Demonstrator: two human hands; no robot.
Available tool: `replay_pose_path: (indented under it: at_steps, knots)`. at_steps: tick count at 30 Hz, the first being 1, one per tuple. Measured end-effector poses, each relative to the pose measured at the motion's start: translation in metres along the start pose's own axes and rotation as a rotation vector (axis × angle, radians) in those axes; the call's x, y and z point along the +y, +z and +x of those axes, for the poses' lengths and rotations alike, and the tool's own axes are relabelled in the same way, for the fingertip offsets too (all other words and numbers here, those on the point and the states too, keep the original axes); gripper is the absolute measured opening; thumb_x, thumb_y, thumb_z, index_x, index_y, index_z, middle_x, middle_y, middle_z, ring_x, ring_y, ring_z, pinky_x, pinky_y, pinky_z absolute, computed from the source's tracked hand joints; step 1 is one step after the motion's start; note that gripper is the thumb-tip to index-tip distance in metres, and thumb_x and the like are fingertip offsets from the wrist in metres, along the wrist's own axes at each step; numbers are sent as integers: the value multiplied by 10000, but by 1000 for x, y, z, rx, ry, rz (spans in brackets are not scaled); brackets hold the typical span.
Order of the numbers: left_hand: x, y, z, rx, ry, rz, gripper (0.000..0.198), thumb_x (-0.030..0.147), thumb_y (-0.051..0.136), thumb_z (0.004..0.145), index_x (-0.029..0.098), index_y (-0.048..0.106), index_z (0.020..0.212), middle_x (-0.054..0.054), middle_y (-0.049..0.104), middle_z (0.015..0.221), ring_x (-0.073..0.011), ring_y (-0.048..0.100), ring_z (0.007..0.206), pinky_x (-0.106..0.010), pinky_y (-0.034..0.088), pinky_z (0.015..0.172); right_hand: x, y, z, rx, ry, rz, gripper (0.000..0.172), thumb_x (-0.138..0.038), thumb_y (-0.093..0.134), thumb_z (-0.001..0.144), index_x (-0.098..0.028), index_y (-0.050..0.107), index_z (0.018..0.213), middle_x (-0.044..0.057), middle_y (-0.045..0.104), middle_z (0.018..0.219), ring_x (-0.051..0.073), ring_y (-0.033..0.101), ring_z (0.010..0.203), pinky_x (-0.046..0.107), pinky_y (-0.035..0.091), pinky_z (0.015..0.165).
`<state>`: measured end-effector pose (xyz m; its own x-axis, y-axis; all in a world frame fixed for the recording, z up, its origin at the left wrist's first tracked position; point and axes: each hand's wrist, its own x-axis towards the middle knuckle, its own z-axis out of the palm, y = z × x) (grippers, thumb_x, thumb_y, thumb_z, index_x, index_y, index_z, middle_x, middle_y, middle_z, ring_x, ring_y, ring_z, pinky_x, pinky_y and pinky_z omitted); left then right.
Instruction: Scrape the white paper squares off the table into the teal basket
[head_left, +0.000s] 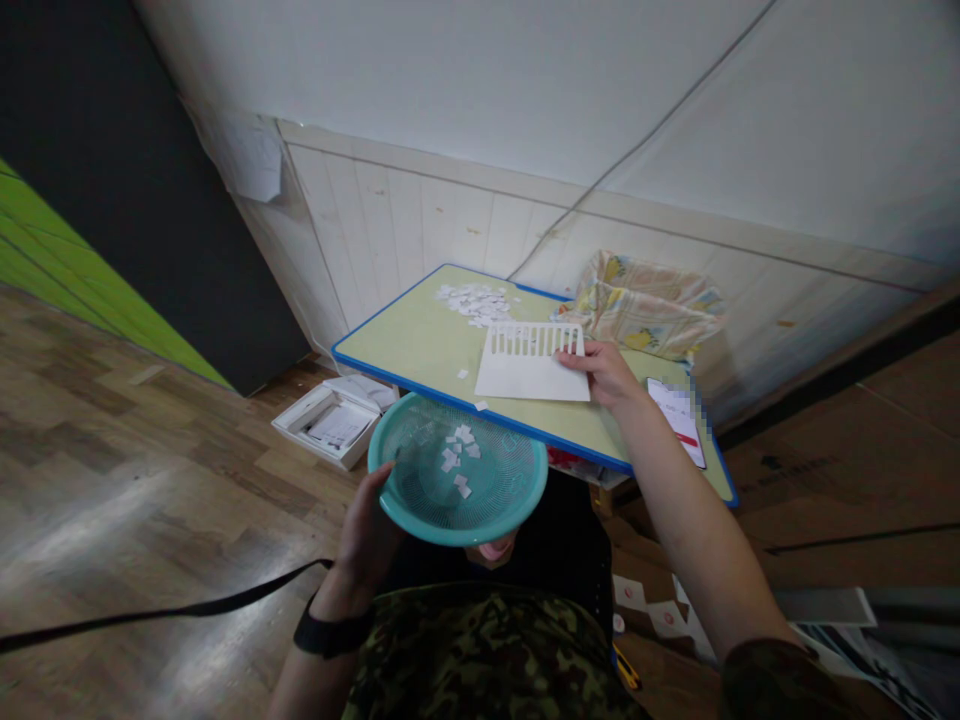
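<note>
The left hand (367,530) grips one teal colander (501,495) at the near edge of the table (397,335); the right hand (600,370) pinches one slotted white sheet (531,378) above the table; one scrap heap (476,302) lies toward the table's back.

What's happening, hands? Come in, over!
Left hand gripping teal basket, paper scraps inside. Right hand gripping white slotted sheet over table. Paper pile beyond sheet. Possibly in the way: loose scrap at table edge.

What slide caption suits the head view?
Left hand holds a teal basket with white pieces; right hand holds a slotted white panel over the table.
</note>
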<state>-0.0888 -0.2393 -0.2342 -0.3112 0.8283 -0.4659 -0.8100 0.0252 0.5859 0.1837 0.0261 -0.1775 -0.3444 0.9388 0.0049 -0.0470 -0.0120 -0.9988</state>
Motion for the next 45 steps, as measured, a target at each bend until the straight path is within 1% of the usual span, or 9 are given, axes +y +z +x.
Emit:
replay_pose_path:
  at_steps: [7, 12, 17, 24, 29, 32, 36, 38, 45]
  knots:
    - [1, 2, -2, 12, 8, -6, 260, 226, 631, 922, 104, 823, 1049, -132, 862, 964, -379, 711, 1214, -482, 516, 1108, -3, -2, -3, -70, 33, -4, 369, -370, 992, 508, -200, 808, 778, 53, 793, 842, 222, 703, 740, 377, 554, 749]
    - [2, 1, 0, 17, 10, -26, 243, 204, 608, 939, 110, 821, 1008, -124, 862, 933, -361, 737, 1169, -460, 537, 1084, 5, 8, 2, 35, -58, 43, 413, -432, 987, 537, -218, 826, 851, 30, 794, 887, 195, 688, 787, 334, 534, 764]
    - [5, -7, 6, 47, 41, -50, 231, 186, 605, 924, 86, 810, 964, -145, 853, 873, -363, 774, 1073, -465, 589, 1012, 7, 24, 1, 66, -59, 19, 467, -468, 991, 496, -198, 821, 836, 30, 787, 870, 178, 661, 761, 312, 503, 725]
    - [7, -12, 8, 52, 65, -40, 260, 175, 573, 953, 78, 814, 960, -127, 849, 838, -322, 806, 951, -407, 629, 931, 2, 26, -6, -86, 9, -41, 416, -435, 979, 527, -170, 820, 805, 36, 769, 805, 152, 622, 684, 287, 452, 658]
    - [7, -8, 5, 30, 67, -35, 290, 171, 548, 969, 68, 819, 961, -129, 853, 861, -305, 809, 925, -395, 615, 956, 5, 22, -6, -142, -16, -14, 362, -403, 969, 572, -179, 821, 814, 31, 773, 817, 147, 630, 693, 275, 462, 655]
    - [6, -6, 4, 35, 56, -33, 292, 173, 543, 977, 83, 820, 971, -117, 857, 877, -308, 804, 964, -406, 606, 976, 7, 17, 1, -47, -52, 50, 357, -366, 973, 554, -186, 819, 820, 35, 792, 864, 167, 670, 742, 293, 516, 710]
    - [7, -4, 3, 34, 31, -51, 307, 171, 526, 983, 76, 819, 984, -135, 857, 893, -324, 792, 1027, -419, 597, 991, 11, 3, 16, 282, -129, 147, 379, -334, 974, 496, -198, 801, 805, 34, 804, 886, 209, 711, 790, 350, 576, 773]
    - [6, -4, 3, 45, 33, -50, 301, 165, 530, 976, 85, 819, 963, -133, 857, 884, -329, 790, 1034, -431, 595, 996, 14, -5, 21, 377, -126, 128, 388, -329, 969, 482, -192, 796, 801, 37, 802, 866, 224, 717, 774, 371, 591, 752]
    - [5, -4, 5, 26, 32, -17, 235, 184, 594, 929, 132, 822, 953, -106, 860, 875, -338, 787, 1038, -462, 596, 1000, 17, -8, 23, 346, -104, 77, 377, -310, 948, 487, -174, 798, 805, 47, 806, 858, 232, 735, 763, 372, 610, 746]
